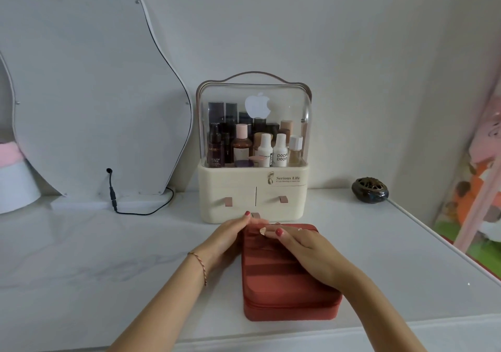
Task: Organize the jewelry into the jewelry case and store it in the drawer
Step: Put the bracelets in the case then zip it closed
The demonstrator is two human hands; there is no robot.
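Both hands are on the red jewelry case (284, 284), closed and lying flat on the white surface (108, 256) just in front of the cream cosmetic organizer (253, 189). The left hand (227, 240) has a released grip, fingers straight along the case's left edge. The right hand (306, 248) lies flat on the lid, fingers extended (nothing grasped). The organizer's drawers (254, 197) are closed.

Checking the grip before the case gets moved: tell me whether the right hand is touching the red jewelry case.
Touching. The head view shows the right hand lying flat on top of the jewelry case, fingers reaching its far edge.
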